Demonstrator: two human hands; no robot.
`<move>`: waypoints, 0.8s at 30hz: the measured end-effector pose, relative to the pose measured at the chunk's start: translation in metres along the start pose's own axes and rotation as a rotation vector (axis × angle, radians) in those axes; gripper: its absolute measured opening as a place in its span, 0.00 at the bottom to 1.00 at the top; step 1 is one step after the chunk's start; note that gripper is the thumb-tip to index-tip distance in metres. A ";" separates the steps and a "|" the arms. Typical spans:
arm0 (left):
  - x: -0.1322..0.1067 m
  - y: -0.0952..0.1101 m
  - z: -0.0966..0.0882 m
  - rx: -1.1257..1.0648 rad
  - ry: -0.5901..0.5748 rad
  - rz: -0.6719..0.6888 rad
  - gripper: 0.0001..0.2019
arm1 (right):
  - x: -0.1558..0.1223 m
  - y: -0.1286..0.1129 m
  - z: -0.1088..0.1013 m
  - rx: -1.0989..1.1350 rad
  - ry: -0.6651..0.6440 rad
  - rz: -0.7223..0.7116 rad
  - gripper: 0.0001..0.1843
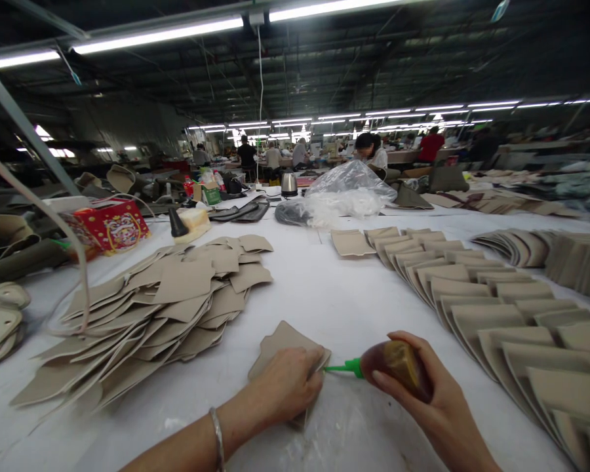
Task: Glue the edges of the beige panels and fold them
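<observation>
My left hand (291, 381), with a bracelet at the wrist, holds down a beige cut piece (281, 342) on the white tabletop, its fingers closed at the piece's right edge. My right hand (435, 393) is wrapped round an amber squeeze bottle (391, 367) of glue-like liquid. The bottle lies tilted on its side in the air. Its thin green nozzle (343, 368) points left, with the tip at the edge of the piece beside my left fingers. Part of the piece is hidden under my left hand.
A loose pile of beige pieces (184, 282) lies to the left, and overlapping rows of similar pieces (491, 314) fan out at the right. Farther back are a red box (120, 226), a yellowish block (191, 223), a clear plastic bag (349, 190) and a metal kettle (289, 184). People work in the background.
</observation>
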State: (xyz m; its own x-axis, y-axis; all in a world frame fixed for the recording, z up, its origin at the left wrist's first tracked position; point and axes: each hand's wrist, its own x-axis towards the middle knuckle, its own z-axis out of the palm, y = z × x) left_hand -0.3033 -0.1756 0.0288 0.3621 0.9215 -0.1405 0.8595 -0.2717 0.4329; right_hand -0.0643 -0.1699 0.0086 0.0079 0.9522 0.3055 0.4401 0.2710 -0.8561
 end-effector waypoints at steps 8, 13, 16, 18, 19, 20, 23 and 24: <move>-0.001 -0.001 -0.003 -0.005 -0.024 0.013 0.14 | -0.006 0.004 0.000 0.045 -0.024 0.029 0.28; -0.001 -0.002 -0.002 -0.045 -0.027 0.022 0.19 | -0.009 0.006 -0.004 0.062 -0.064 0.048 0.27; -0.001 -0.004 0.000 -0.066 -0.028 0.019 0.21 | -0.009 0.011 -0.005 0.053 -0.081 0.042 0.28; -0.002 -0.005 0.001 -0.062 -0.028 0.015 0.22 | -0.012 0.011 -0.005 0.077 -0.120 0.042 0.27; -0.002 -0.005 0.001 -0.060 -0.025 0.013 0.22 | -0.013 0.011 -0.004 0.084 -0.129 0.044 0.27; -0.002 -0.005 0.001 -0.060 -0.021 0.013 0.22 | -0.015 0.010 -0.004 0.085 -0.127 0.050 0.27; -0.004 -0.004 0.000 -0.064 -0.008 0.014 0.22 | -0.019 0.004 -0.002 0.074 -0.088 0.073 0.28; -0.004 -0.004 0.000 -0.064 -0.009 0.016 0.22 | -0.021 0.002 -0.001 0.083 -0.081 0.084 0.28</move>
State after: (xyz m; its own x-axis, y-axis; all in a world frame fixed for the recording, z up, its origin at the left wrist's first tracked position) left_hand -0.3082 -0.1780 0.0276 0.3790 0.9147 -0.1407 0.8288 -0.2678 0.4914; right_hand -0.0631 -0.1890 0.0008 -0.0323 0.9795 0.1990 0.3650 0.1969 -0.9099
